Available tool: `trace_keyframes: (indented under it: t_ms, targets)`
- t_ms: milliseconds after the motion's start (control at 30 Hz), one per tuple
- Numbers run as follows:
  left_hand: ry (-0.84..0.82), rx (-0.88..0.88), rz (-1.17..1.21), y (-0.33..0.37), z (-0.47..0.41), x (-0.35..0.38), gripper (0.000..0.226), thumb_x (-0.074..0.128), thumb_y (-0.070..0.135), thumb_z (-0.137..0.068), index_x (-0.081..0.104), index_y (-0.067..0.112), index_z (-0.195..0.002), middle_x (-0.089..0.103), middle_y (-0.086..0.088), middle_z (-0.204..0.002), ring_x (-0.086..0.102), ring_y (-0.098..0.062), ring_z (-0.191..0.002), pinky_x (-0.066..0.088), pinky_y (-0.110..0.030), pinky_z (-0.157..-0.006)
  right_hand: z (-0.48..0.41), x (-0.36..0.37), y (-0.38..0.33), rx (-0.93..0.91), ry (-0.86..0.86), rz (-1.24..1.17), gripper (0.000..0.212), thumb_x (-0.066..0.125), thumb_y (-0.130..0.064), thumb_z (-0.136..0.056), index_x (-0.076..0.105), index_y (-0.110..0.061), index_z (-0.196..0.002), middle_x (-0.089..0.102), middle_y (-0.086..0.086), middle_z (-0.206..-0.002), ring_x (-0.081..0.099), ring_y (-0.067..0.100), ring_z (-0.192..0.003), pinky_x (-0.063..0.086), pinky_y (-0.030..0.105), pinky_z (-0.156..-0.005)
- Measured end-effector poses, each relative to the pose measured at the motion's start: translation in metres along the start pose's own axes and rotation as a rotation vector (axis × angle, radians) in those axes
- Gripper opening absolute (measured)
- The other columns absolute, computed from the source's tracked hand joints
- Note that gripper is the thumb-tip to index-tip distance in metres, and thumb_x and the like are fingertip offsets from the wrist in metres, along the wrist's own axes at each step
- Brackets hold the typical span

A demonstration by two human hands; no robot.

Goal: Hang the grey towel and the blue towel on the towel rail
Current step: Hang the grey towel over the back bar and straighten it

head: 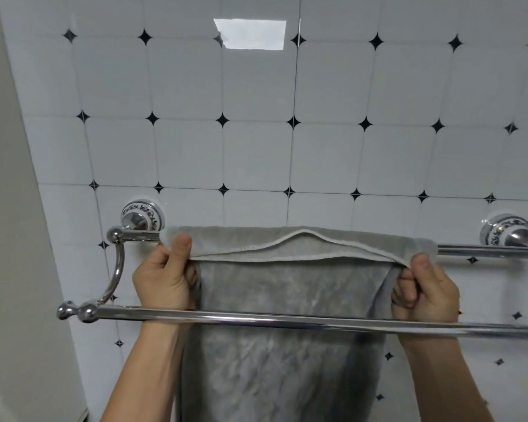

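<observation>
No words, numbers, labels or brand marks can be read anywhere in view (the rail mounts [143, 215] carry only a dark scroll ornament, and the wall tiles [256, 153] only small black diamond insets).

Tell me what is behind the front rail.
Behind the front rail the grey towel hangs from the back rail, gripped by the left hand and right hand. The towel covers the wall there.
</observation>
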State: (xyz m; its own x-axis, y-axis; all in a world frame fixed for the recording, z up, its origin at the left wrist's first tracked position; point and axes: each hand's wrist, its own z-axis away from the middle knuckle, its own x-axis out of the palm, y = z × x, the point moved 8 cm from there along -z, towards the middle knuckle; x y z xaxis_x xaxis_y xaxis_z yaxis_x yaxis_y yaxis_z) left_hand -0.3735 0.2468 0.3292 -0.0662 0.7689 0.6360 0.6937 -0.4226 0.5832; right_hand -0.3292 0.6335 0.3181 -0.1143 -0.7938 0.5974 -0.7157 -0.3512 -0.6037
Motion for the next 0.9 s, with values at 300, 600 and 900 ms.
trace_keyframes:
  t_ms: [300, 600, 900]
  targets:
    - [0.022, -0.176, -0.333, -0.060, 0.042, -0.094, 0.025, 0.078, 0.037, -0.063, 0.066, 0.014, -0.063, 0.060, 0.003, -0.063, 0.052, -0.012, -0.063, 0.045, -0.029, -0.064, 0.066, -0.098, 0.059, 0.171, 0.020, 0.548, 0.034, 0.060, -0.012, -0.092, 0.056, -0.010, -0.058, 0.048, -0.007, -0.044, 0.043, 0.006, -0.039, 0.032, 0.018, -0.040]
    - [-0.113, -0.395, -0.740, -0.089, 0.118, -0.179, 0.053, 0.075, 0.011, -0.082, 0.036, 0.019, -0.048, 0.028, -0.002, -0.054, 0.028, -0.013, -0.050, 0.021, -0.027, -0.051, 0.167, -0.194, 0.133, 0.630, 0.090, 0.660, 0.040, 0.072, -0.034, -0.079, 0.061, -0.004, -0.054, 0.042, 0.014, -0.047, 0.038, 0.015, -0.044, 0.030, 0.021, -0.043]
    - [-0.062, -0.596, -0.686, -0.082, 0.163, -0.194, 0.037, 0.073, 0.024, -0.081, 0.052, -0.005, -0.068, 0.045, -0.012, -0.058, 0.042, -0.020, -0.058, 0.033, -0.031, -0.056, 0.201, -0.192, 0.125, 0.691, 0.084, 0.561, 0.039, 0.069, -0.027, -0.086, 0.055, -0.010, -0.053, 0.031, 0.008, -0.050, 0.028, 0.012, -0.044, 0.025, 0.021, -0.044]
